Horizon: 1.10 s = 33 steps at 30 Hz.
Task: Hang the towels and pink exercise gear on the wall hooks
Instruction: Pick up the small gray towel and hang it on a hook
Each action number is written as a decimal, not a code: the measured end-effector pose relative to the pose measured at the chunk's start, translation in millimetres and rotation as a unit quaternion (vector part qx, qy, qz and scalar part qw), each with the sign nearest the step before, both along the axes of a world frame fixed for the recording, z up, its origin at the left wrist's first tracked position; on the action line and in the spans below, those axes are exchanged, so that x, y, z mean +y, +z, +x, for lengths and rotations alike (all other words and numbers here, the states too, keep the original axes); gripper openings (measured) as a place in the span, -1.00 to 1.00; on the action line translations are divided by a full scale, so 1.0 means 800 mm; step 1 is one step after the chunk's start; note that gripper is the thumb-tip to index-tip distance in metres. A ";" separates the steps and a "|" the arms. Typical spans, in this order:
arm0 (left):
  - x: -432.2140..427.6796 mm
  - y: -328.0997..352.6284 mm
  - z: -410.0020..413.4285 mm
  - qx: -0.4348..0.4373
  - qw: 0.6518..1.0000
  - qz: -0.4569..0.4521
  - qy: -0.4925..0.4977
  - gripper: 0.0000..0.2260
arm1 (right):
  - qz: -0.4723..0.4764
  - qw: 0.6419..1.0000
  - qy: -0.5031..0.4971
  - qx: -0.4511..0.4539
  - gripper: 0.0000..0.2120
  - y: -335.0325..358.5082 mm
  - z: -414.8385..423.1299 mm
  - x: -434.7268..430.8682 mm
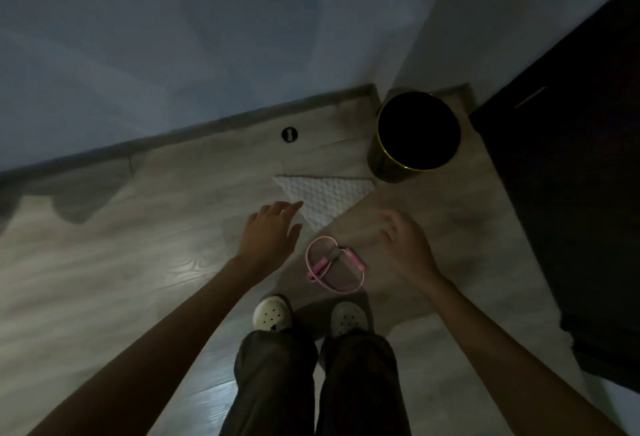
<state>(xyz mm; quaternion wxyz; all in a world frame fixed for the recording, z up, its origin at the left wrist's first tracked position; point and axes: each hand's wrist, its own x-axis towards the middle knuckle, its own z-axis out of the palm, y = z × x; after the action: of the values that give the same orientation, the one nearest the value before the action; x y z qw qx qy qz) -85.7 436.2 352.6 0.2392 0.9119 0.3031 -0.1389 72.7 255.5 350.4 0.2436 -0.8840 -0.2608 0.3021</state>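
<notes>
A white textured towel (329, 195) lies on the floor near the wall. A brownish towel (398, 227) is spread flat beside and partly over it. On that brownish towel rests the pink exercise gear (334, 264), a looped band with pink handles. My left hand (272, 233) hovers over the white towel's near corner, fingers extended and holding nothing. My right hand (407, 245) hangs to the right of the pink gear, fingers relaxed and empty. No wall hooks are in view.
A dark bin with a gold rim (417, 134) stands in the corner. A dark cabinet or door (571, 193) fills the right side. A small black disc (290, 134) sits on the floor by the baseboard. My feet in white clogs (272, 312) stand just behind the pink gear.
</notes>
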 end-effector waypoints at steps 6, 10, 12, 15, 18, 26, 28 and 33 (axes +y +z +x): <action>-0.007 -0.237 0.016 0.048 0.998 -0.035 0.016 -0.56 | -0.001 0.998 0.068 -0.013 -0.70 -0.228 0.024 0.029; 0.007 -0.386 0.044 0.052 0.998 -0.032 -0.006 -0.56 | -0.010 0.995 0.097 -0.033 -0.71 -0.375 0.042 0.053; 0.017 -0.452 0.056 0.055 0.998 -0.030 -0.025 -0.56 | -0.013 0.994 0.106 -0.031 -0.73 -0.439 0.049 0.064; 0.033 -0.537 0.073 0.056 0.996 -0.017 -0.061 -0.55 | -0.006 0.990 0.133 -0.042 -0.76 -0.521 0.060 0.081; 0.042 -0.597 0.083 0.020 0.997 0.010 -0.079 -0.50 | -0.022 0.984 0.157 -0.083 -0.74 -0.578 0.068 0.092; 0.051 -0.634 0.089 -0.116 0.988 0.085 -0.061 -0.73 | -0.001 0.959 0.177 -0.222 -0.89 -0.615 0.078 0.109; 0.055 -0.618 0.091 -0.143 0.987 0.066 -0.041 -0.79 | 0.008 0.958 0.180 -0.223 -0.91 -0.594 0.079 0.110; 0.071 -0.490 0.095 -0.241 0.965 -0.079 0.064 -0.86 | 0.054 0.981 0.131 -0.134 -0.90 -0.474 0.079 0.128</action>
<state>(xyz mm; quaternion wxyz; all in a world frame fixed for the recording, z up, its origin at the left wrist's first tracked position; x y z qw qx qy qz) -9.4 492.7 -39.8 0.3849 0.8754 0.2821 0.0771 136.2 357.7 -28.7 0.2121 -0.8600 -0.4210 0.1954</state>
